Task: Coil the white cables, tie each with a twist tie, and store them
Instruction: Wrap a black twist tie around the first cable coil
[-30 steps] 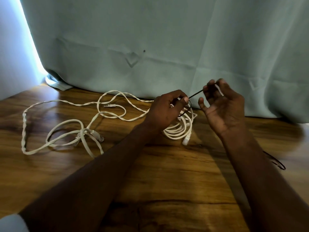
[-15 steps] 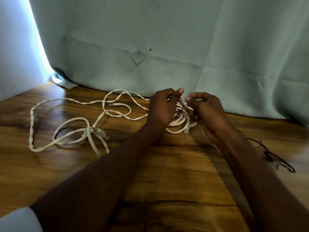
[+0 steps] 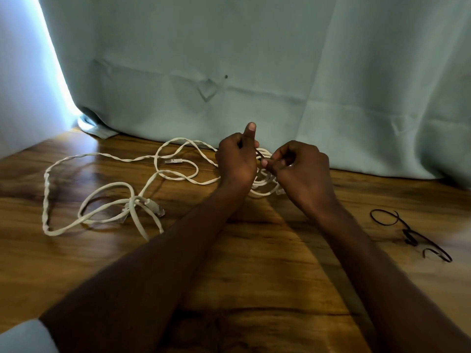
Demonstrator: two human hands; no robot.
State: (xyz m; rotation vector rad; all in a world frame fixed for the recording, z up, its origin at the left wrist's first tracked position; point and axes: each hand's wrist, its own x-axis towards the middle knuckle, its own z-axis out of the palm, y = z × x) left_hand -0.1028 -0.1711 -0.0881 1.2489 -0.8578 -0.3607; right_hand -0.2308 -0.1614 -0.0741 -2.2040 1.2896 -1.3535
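Note:
A small coil of white cable (image 3: pixel 263 184) lies on the wooden table (image 3: pixel 254 263) between my hands, mostly hidden by them. My left hand (image 3: pixel 237 161) grips the coil's left side, thumb pointing up. My right hand (image 3: pixel 298 169) pinches a thin black twist tie (image 3: pixel 260 154) that crosses the coil's top. Loose white cables (image 3: pixel 107 200) sprawl over the left of the table, one twisted, with clear plugs (image 3: pixel 158 208) at their ends.
Spare black twist ties (image 3: pixel 410 233) lie on the table to the right of my right arm. A pale green curtain (image 3: pixel 254 72) hangs along the table's far edge. A bright wall gap shows at the far left.
My right hand came down from the raised position with the tie and closed in against my left hand at the coil. My left thumb has lifted upright.

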